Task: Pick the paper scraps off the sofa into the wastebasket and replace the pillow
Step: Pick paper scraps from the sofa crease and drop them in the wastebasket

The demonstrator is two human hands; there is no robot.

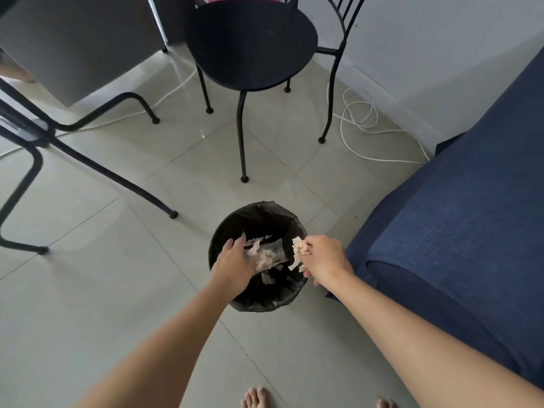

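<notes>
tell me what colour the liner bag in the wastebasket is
Black, a glossy plastic liner folded over the wastebasket's rim, seen in the head view.

- Open above the wastebasket (257, 257); mouth partly covered by left hand (234, 265) and right hand (322, 260).
- Blocked just right of it by the sofa (459, 231).
- Clear floor (103, 275) left and in front.
- Beyond, barred by chair (250, 45) legs; farther left, by slanting black frame legs (88, 160).
</notes>
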